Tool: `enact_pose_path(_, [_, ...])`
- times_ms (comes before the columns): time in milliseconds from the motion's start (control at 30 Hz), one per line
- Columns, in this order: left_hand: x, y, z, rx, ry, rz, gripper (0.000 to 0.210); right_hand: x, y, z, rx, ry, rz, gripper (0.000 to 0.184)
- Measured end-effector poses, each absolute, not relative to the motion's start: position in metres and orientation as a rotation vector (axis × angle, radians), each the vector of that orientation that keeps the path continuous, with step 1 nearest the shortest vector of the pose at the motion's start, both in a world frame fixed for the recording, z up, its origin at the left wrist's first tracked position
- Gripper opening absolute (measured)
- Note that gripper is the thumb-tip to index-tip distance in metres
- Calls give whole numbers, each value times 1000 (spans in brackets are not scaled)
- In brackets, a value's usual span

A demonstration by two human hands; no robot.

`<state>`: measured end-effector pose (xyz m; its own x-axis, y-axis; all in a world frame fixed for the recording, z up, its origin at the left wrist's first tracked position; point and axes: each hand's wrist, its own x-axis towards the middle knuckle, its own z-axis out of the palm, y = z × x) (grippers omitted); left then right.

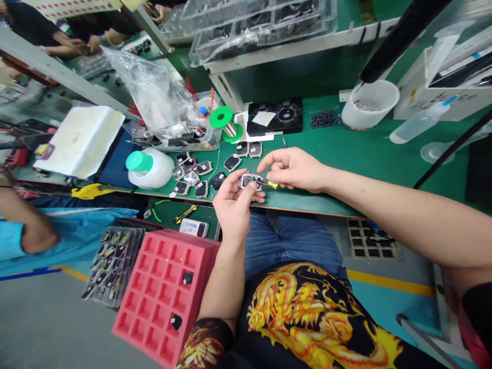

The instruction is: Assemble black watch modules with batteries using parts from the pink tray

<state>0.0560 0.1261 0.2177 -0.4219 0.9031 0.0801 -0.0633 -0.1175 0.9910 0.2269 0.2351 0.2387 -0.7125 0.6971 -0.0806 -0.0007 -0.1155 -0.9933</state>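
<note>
Two hands met over the counter: left hand clenched its grip around a key-fob board; right hand, at three o'clock, pinched a yellow tool.

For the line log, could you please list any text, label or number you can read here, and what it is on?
Nothing can be read for certain.
White box: print on its front, too blurred to read.
White device on the lower shelf: blue marking, too small to read.
Part in the left hand: no readable marking.
</note>
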Motion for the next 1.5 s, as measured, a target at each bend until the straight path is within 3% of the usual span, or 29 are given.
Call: enact_pose_path(1500, [71, 119, 226, 1203, 1658, 1758, 32, 228, 236, 240, -756, -1677, 1999, 27])
